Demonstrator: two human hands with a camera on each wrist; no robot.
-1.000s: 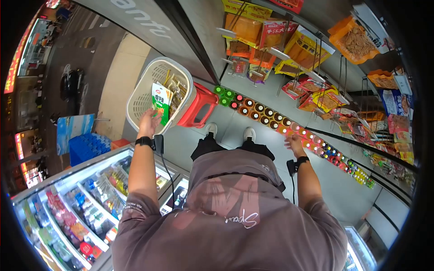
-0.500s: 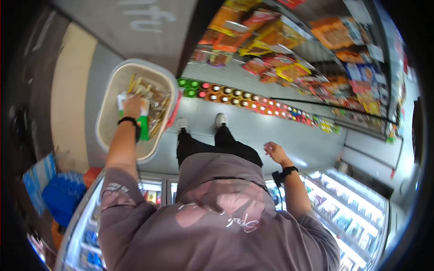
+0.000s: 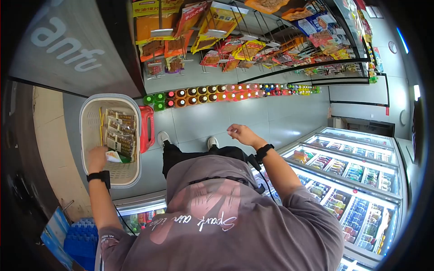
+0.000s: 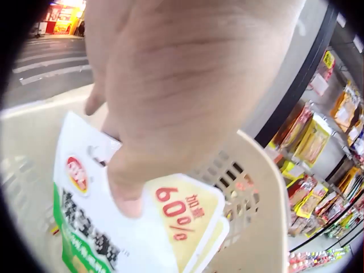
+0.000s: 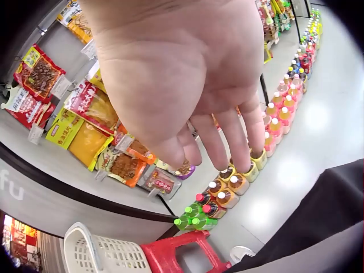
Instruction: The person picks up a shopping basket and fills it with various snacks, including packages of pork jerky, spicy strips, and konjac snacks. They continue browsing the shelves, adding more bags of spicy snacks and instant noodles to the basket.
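Observation:
A cream plastic basket (image 3: 134, 178) is at the left of the head view, with several clear-and-brown snack packets (image 3: 121, 131) inside. My left hand (image 3: 97, 159) reaches into its near part. In the left wrist view, the left thumb presses on the face of a white-and-green snack packet (image 4: 85, 187) with red "60%" print, the fingers behind it. A second packet's edge (image 4: 213, 242) shows just behind the first. My right hand (image 3: 244, 135) hovers before the body over the floor. Its fingers hang loosely bent in the right wrist view, holding nothing.
Under the basket stands a red stool (image 3: 147, 128). Rows of drink bottles (image 3: 199, 95) line the floor beneath a rack of hanging snack bags (image 3: 221, 22). Glass-topped freezers (image 3: 343, 180) stand at the right, and blue crates (image 3: 81, 241) at the lower left.
The view has turned, so the rack and freezers have shifted left. The left hand has lowered the white-and-green packet into the basket, towards its near end. The right hand stays free.

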